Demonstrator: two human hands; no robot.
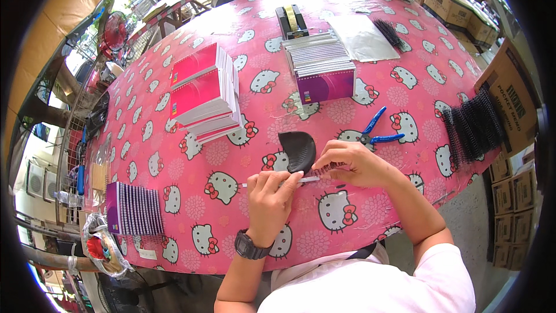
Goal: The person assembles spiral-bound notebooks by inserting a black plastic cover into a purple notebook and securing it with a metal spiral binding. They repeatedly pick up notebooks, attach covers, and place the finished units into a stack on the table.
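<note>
My left hand (269,197), with a black watch on its wrist, grips a thin white-edged notebook (310,179) seen almost edge-on; its cover is mostly hidden by the fingers. The fingers of my right hand (354,162) are closed on a dark spiral binding coil (334,167) at the notebook's right end. How far the coil runs through the holes cannot be made out. Just beyond both hands lies a black, curved, ribbed piece (299,149). Blue-handled pliers (379,130) rest open on the table, past my right hand.
Red notebooks (200,90) and purple ones (326,85) stand stacked on the pink tablecloth (185,197). Coil-bound notebooks (138,210) sit at left, loose black coils (474,130) at right by a carton (512,101). Farther back are a tape dispenser (292,22) and a white sheet (365,37).
</note>
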